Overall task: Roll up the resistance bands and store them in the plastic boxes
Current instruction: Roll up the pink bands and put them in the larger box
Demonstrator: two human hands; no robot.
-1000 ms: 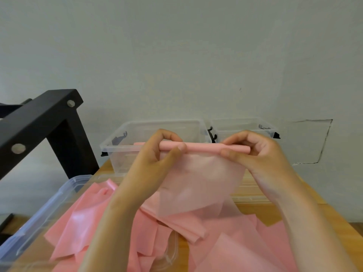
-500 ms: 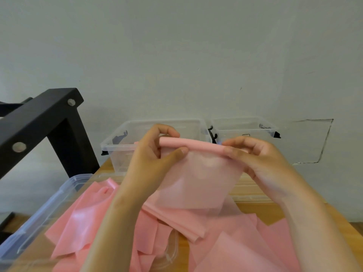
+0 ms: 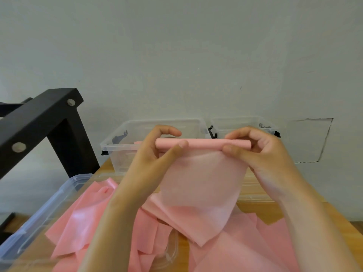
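Pink band, rolled end lying nine-to-three, is pinched at either tip by the left hand and right hand. Its tail hangs toward six, and a clear box stands just beyond at twelve.

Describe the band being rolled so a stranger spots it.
Above the wooden table, before the clear plastic boxes, the left hand and right hand hold a pink resistance band. Unlike the loose pink bands heaped below, its top is rolled tight.
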